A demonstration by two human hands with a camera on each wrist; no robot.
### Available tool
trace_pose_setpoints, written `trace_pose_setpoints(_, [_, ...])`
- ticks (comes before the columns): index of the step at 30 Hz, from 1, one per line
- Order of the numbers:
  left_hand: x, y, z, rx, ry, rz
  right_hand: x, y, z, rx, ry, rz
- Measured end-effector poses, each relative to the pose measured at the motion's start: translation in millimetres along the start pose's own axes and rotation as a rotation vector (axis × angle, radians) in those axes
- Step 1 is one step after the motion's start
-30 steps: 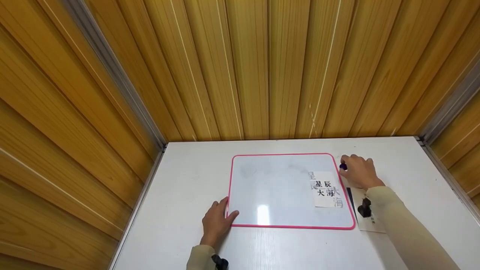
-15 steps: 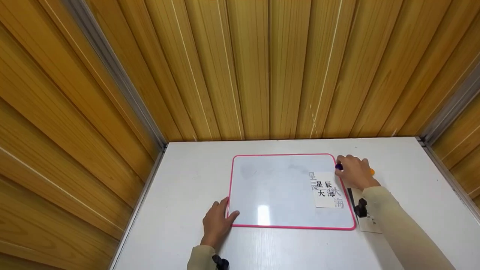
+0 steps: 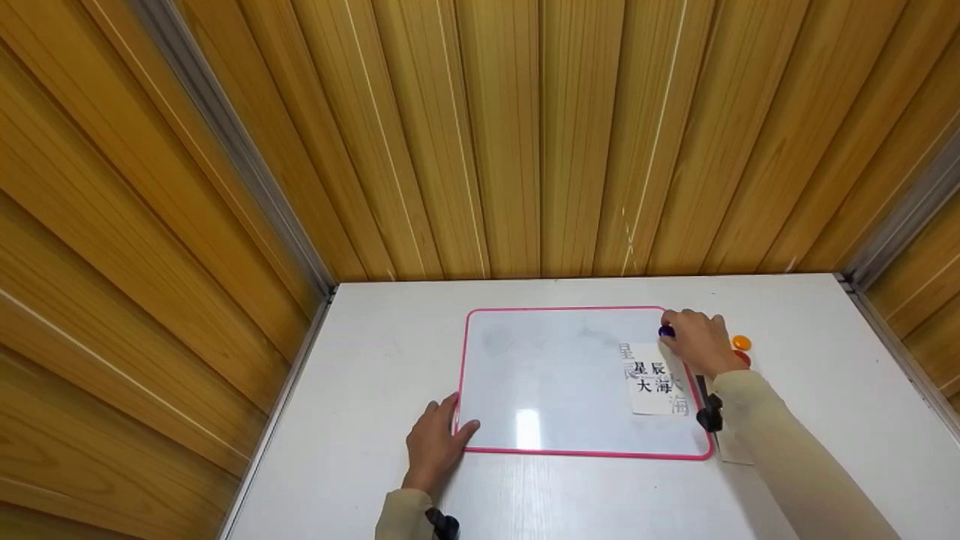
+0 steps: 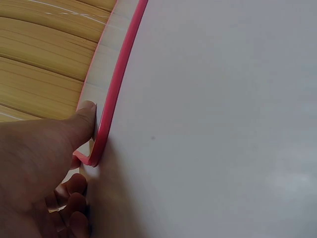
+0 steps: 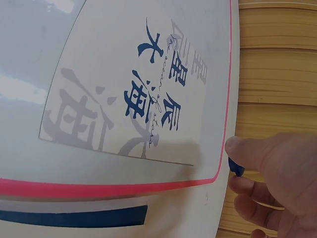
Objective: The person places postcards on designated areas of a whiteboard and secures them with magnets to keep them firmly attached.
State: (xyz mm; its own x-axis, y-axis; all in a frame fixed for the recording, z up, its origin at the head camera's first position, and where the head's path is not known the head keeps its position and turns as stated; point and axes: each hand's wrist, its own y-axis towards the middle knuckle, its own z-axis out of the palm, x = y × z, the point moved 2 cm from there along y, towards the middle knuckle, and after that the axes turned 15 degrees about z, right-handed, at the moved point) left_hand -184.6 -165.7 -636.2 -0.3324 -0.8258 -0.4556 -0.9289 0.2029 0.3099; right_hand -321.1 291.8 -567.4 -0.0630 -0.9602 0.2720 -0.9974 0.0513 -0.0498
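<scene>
A pink-framed whiteboard (image 3: 555, 375) lies flat on the white table (image 3: 375, 360). A paper card with printed characters (image 3: 651, 379) rests on its right side, also seen as the card (image 5: 133, 94) in the right wrist view. My right hand (image 3: 697, 341) pinches a small purple magnet (image 3: 665, 331) over the board's far right corner, just above the card; the magnet (image 5: 236, 167) shows between thumb and finger. My left hand (image 3: 433, 442) rests at the board's near left corner, its thumb (image 4: 84, 119) pressed against the pink frame (image 4: 111, 94).
An orange magnet (image 3: 741, 342) and a red one (image 3: 743, 358) lie on the table right of the board. A dark marker (image 3: 702, 390) and another paper (image 3: 731, 450) lie along the board's right edge. Wooden panel walls (image 3: 525, 135) enclose the table on three sides.
My right hand has moved left with the purple magnet, from beside the board to over its far right corner, uncovering the orange and red magnets. The left hand has stayed put.
</scene>
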Motion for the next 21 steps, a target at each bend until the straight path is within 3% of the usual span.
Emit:
trace_pose_setpoints(9, [-0.8,1.7,1.4,0.007,0.015,-0.036,7,5,7,0.004,0.012,-0.002])
trace_pose_setpoints(21, [-1.1,0.6,0.3,0.007,0.02,-0.028,16,10,16,0.025,0.028,0.002])
